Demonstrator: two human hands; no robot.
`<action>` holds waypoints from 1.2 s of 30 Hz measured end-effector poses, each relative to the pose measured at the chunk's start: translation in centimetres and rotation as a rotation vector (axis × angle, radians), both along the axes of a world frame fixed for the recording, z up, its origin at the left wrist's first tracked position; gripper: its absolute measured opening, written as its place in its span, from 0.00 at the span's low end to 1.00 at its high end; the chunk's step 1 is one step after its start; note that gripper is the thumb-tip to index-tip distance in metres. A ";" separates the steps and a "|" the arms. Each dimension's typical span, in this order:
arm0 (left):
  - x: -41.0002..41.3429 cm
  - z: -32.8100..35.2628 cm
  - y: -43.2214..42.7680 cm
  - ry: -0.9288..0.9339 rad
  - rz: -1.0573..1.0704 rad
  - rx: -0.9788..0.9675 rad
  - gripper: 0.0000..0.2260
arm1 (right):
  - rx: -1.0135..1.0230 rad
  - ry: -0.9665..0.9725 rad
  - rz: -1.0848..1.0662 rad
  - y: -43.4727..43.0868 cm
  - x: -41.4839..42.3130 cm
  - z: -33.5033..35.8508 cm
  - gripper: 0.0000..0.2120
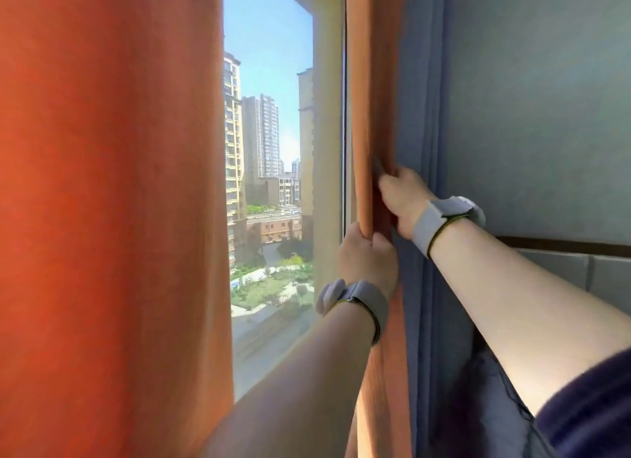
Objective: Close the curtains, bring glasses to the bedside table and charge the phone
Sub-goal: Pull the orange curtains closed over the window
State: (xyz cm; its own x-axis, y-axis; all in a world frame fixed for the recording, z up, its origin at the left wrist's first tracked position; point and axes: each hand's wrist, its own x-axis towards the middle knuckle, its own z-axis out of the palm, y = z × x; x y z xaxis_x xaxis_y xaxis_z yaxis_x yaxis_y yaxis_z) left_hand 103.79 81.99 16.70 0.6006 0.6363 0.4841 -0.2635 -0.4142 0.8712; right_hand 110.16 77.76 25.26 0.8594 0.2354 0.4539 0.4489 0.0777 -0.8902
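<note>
A: Where are the curtains?
B: The left curtain (112, 218) covers its side. The window (269, 150) shows between it and the right curtain (370, 99), bunched by the wall (532, 116)
A: And the hands?
B: Both clutch the right curtain's edge, right hand (404, 198) above left hand (367, 256), probably to pull it across; no glasses or phone in view

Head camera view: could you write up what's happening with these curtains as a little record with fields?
left orange curtain: covers the left of the window
right orange curtain: bunched at the right, beside a blue curtain
gap: open between the two, tower blocks outside in view
left hand: grips the right orange curtain, lower down
right hand: grips the same curtain, higher up
curtains closed: not yet
</note>
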 end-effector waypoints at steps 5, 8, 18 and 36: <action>-5.2 0.6 1.2 -0.035 -0.038 -0.012 0.14 | -0.007 -0.015 0.072 1.1 -4.8 -0.3 0.18; -6.9 0.7 1.6 -0.066 -0.034 -0.049 0.20 | 0.051 0.032 0.248 0.5 -6.0 -0.3 0.14; -8.6 0.9 1.8 0.009 -0.127 0.040 0.30 | 0.099 -0.087 0.056 1.0 -8.5 4.9 0.28; -5.0 7.4 7.0 -0.092 -0.019 0.283 0.08 | -0.064 -0.228 0.149 3.4 -3.9 5.2 0.20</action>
